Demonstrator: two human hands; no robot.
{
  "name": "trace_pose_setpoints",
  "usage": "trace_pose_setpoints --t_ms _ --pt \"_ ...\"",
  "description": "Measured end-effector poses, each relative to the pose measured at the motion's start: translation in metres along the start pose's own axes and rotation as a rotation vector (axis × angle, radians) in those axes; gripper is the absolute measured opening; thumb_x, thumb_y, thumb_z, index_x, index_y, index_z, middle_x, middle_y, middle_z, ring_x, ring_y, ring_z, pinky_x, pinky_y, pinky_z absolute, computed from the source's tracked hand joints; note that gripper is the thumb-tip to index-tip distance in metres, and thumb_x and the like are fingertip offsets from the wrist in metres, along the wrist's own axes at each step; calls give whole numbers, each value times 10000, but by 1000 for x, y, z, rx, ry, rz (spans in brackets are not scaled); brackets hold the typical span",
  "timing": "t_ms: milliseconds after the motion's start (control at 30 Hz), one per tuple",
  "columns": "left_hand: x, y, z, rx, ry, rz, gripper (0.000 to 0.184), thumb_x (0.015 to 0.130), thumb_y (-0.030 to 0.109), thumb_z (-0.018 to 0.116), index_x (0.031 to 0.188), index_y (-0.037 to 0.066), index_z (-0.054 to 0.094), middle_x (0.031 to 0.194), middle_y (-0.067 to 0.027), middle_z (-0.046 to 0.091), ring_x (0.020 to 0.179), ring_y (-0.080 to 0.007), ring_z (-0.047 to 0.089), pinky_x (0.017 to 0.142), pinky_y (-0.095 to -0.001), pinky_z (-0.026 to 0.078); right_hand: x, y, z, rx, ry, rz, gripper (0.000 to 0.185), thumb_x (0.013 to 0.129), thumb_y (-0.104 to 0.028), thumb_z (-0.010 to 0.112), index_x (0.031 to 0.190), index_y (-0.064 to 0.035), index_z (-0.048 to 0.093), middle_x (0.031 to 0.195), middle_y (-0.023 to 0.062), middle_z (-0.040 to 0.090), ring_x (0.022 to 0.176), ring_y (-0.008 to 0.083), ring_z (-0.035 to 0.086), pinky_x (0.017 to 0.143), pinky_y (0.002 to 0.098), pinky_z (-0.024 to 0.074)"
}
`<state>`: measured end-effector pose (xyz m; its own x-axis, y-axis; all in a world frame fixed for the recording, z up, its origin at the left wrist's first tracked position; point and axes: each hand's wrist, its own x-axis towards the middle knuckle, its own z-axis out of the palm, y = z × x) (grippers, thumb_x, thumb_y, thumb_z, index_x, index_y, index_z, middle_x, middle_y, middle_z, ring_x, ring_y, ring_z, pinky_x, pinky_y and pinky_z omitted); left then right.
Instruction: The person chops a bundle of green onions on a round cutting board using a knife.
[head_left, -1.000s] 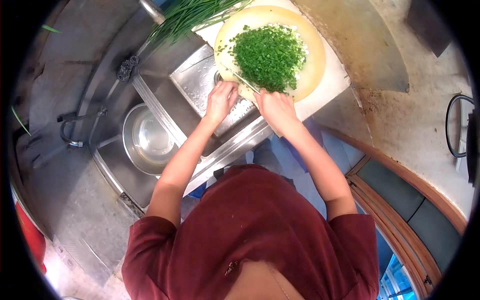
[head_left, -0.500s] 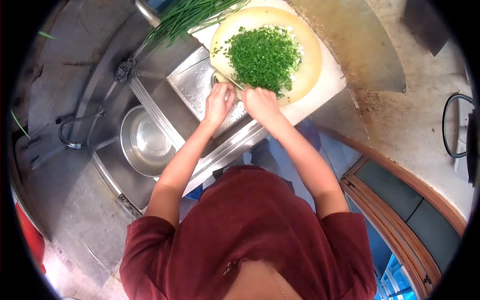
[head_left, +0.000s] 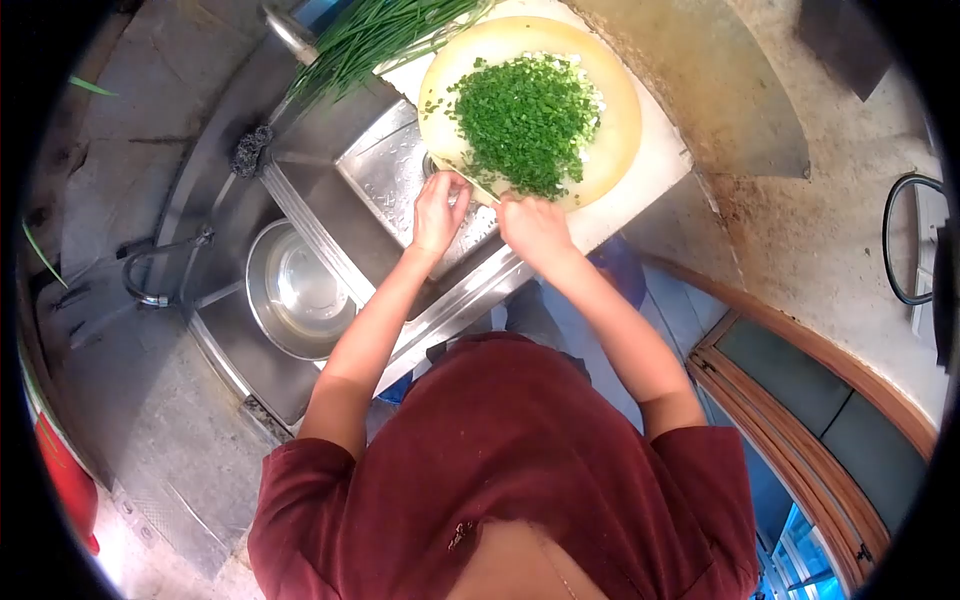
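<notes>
Finely chopped green onions lie heaped on a round, pale cutting board. At the board's near edge, my right hand is closed around the handle of a knife, whose blade shows as a thin line pointing up and left. My left hand is beside the blade over the sink edge, fingers curled together. Whatever those fingers hold, if anything, is hidden.
Whole green onions lie behind the sink, next to the board. A metal bowl stands in the left basin. A scouring pad and a faucet are on the left.
My right hand and the knife have moved slightly down and to the right, away from the chopped green onions. My left hand has stayed almost in place.
</notes>
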<state>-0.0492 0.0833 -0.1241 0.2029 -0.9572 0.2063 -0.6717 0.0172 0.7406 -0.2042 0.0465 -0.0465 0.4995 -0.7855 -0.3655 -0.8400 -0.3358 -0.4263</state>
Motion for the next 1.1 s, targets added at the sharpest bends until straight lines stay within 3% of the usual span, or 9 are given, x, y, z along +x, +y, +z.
trace_pose_setpoints --t_ms 400,533,633,767,800,867,933,1000,1100 --pt "-7 -5 0 20 27 69 162 741 4 637 865 31 535 778 -98 601 745 -259 600 697 -369 486 11 -6 14 -4 139 -86 211 845 -134 464 860 13 614 756 199 661 723 328 667 644 436 514" --pt "-7 -4 -1 3 47 54 163 740 1 636 864 30 533 768 -97 607 720 -253 610 672 -363 494 -1 -5 -3 -2 15 -24 200 817 -98 469 894 14 616 807 198 665 785 323 667 672 425 514" --pt "-10 -7 2 54 23 1 162 743 3 635 868 32 536 761 -98 609 715 -251 616 662 -360 497 8 -2 24 0 129 -73 291 910 -224 454 822 -1 618 738 203 652 715 337 660 652 444 519" --pt "-2 3 -3 4 -28 -55 147 807 15 590 946 20 542 833 -106 640 735 -235 630 677 -336 509 34 6 -4 232 48 25 315 893 -283 498 854 -8 647 765 236 642 752 350 658 681 450 510" --pt "6 2 -3 -184 -11 -183 176 848 95 561 997 6 536 884 -119 639 779 -233 628 714 -341 504 37 20 -3 363 160 7 263 863 -226 506 817 -22 664 745 182 652 709 267 671 633 374 521" --pt "21 -1 3 -573 9 -439 325 929 253 504 1099 -23 522 985 -145 636 868 -229 623 787 -351 494 30 30 -29 984 3 148 325 912 -307 506 808 -21 624 567 109 567 440 185 551 419 316 448" --pt "42 5 1 -1402 -234 -634 567 940 441 377 1177 -65 470 1084 -183 600 990 -251 584 892 -376 444 30 38 -30 1408 9 148 307 927 -319 515 828 -38 587 491 28 479 373 116 453 357 270 397" --pt "60 26 -4 -2088 -502 -635 780 927 548 333 1329 -120 298 1315 -237 452 1228 -313 436 1049 -421 319 33 38 -32 1450 -24 119 305 922 -319 526 831 -34 590 493 32 488 376 118 460 361 269 403" --pt "74 47 -19 -2304 -627 -550 788 914 532 384 1355 -108 251 1370 -252 374 1267 -356 376 1082 -438 270 29 38 -39 1447 -82 141 326 916 -321 535 824 -14 588 492 38 492 374 125 479 355 269 406"
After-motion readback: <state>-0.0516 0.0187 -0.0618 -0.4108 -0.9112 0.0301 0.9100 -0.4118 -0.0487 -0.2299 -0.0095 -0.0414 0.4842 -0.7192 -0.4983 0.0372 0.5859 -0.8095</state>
